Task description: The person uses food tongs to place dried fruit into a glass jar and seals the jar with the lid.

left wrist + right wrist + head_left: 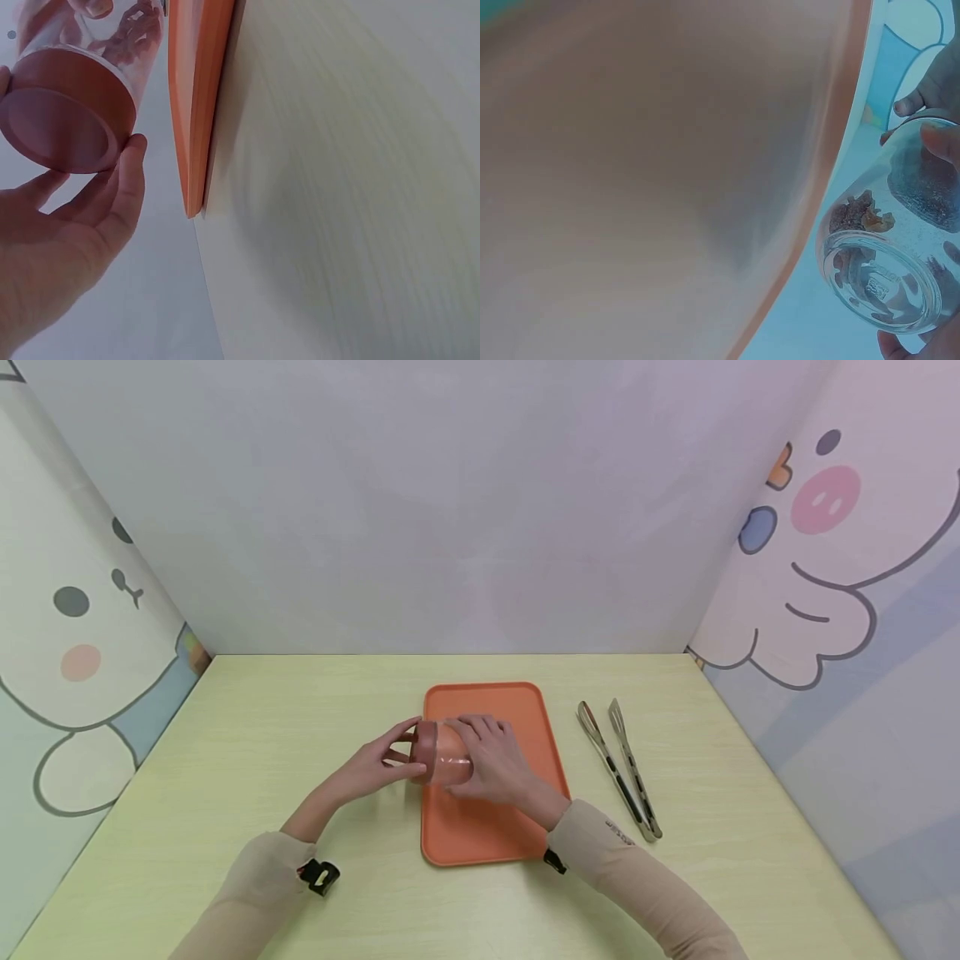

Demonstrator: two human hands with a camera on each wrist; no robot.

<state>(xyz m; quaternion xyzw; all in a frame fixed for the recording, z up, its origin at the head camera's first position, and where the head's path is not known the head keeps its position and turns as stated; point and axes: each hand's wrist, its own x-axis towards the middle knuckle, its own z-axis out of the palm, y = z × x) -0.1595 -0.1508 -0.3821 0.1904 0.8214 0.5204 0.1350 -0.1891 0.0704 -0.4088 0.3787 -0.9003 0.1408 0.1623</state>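
A clear jar [452, 767] with a reddish-brown lid [424, 752] lies on its side in the air above an orange tray [480, 839]. Fingers and thumb of my left hand [375, 767] grip the lid, which sits on the jar's mouth; the left wrist view shows the lid's flat top [56, 131]. My right hand [491, 762] holds the jar body from the other end. Through the glass in the right wrist view, some dark brown, rough-looking pieces [851, 215] show near the base. What they are, I cannot tell.
Right of the tray lies a pair of metal tongs [619, 779] with black grips, its arms spread and its joined end toward me. Pale yellow wood-grain tabletop [315, 710] surrounds the tray. Walls [450, 527] stand at the back and both sides, the side ones with cartoon drawings.
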